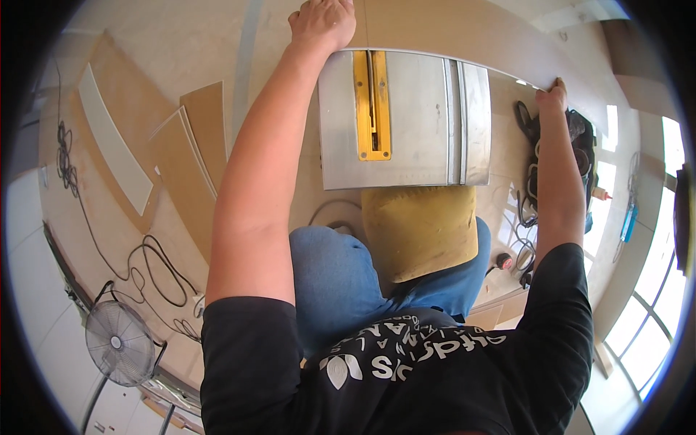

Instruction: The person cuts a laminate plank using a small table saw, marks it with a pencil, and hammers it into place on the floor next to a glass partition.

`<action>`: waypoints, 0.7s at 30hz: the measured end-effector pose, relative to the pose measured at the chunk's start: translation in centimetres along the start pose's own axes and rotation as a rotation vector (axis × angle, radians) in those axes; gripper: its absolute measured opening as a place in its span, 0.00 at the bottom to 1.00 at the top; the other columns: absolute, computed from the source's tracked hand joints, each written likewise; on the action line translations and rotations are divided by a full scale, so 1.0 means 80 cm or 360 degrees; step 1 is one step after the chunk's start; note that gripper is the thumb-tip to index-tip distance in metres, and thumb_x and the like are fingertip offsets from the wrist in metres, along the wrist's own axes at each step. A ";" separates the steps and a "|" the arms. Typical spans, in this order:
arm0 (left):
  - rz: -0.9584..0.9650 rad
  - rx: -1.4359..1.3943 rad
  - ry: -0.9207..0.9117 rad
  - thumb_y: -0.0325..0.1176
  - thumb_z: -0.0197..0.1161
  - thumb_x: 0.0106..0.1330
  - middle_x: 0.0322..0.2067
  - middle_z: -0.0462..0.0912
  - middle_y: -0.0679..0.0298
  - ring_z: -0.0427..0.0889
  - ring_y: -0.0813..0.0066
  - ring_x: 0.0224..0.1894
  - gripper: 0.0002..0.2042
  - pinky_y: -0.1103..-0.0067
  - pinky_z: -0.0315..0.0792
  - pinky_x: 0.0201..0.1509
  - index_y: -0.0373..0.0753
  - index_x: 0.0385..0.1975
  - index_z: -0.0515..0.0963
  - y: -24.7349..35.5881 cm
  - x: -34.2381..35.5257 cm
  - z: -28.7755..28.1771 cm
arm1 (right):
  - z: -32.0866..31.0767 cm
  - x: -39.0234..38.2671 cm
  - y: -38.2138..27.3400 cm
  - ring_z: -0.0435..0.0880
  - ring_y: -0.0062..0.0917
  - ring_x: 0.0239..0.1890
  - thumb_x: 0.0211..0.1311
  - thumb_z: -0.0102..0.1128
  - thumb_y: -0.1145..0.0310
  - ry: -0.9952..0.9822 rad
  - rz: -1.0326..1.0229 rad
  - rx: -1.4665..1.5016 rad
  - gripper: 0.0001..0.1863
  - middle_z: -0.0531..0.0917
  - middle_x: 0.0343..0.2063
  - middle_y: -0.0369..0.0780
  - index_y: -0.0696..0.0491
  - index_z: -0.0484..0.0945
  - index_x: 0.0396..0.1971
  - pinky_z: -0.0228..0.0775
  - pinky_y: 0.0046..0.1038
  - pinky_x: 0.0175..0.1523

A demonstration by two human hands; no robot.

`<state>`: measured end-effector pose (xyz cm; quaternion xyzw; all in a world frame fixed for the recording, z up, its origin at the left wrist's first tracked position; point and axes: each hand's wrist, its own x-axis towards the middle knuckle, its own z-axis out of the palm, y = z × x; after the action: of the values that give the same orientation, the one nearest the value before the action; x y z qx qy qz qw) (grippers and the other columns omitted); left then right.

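Note:
A long brown board (449,29) lies across the far part of a table saw with a metal top (413,123). My left hand (324,23) is closed at the board's left end, its fingers curled and partly cut off by the view's upper edge. On the right, my right hand (554,96) grips the board's near edge, with some fingers hidden. A yellow slotted insert (373,109) is set into the saw's top, left of a dark groove (455,123). Below the top, a worn yellow panel (420,232) stands between my knees.
Cut brown boards (185,152) and a pale strip (112,138) lie on the floor at left. Black cable (156,268) winds toward a round fan (119,342) at lower left. Dark tools or bags (580,145) and loose cords sit beside my right arm.

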<state>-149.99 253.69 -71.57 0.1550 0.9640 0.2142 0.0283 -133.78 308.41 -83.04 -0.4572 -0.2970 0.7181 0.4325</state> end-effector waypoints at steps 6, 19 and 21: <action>-0.0014 -0.0016 -0.0038 0.47 0.39 0.76 0.76 0.47 0.52 0.66 0.54 0.69 0.32 0.58 0.60 0.71 0.33 0.74 0.48 0.008 -0.005 -0.004 | -0.009 0.010 -0.010 0.78 0.23 0.58 0.69 0.59 0.65 -0.0015 0.0022 -0.0105 0.11 0.83 0.52 0.30 0.48 0.81 0.49 0.53 0.43 0.71; 0.0027 -0.0031 0.0011 0.47 0.39 0.76 0.76 0.46 0.52 0.69 0.52 0.67 0.32 0.56 0.62 0.70 0.33 0.74 0.48 0.014 -0.017 -0.005 | -0.014 -0.020 -0.025 0.74 0.24 0.61 0.70 0.58 0.62 -0.0016 0.0029 -0.0110 0.14 0.82 0.54 0.28 0.48 0.80 0.51 0.50 0.46 0.72; -0.0022 0.0012 0.0006 0.47 0.39 0.76 0.76 0.46 0.52 0.69 0.52 0.67 0.32 0.55 0.61 0.70 0.33 0.74 0.48 -0.004 -0.024 -0.013 | -0.001 -0.061 0.004 0.77 0.24 0.57 0.70 0.59 0.62 0.0061 0.0151 -0.0215 0.13 0.83 0.51 0.28 0.49 0.81 0.50 0.55 0.43 0.70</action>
<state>-148.41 252.39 -70.79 0.1480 0.9659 0.2107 0.0273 -132.85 303.93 -81.41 -0.5126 -0.3145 0.7073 0.3716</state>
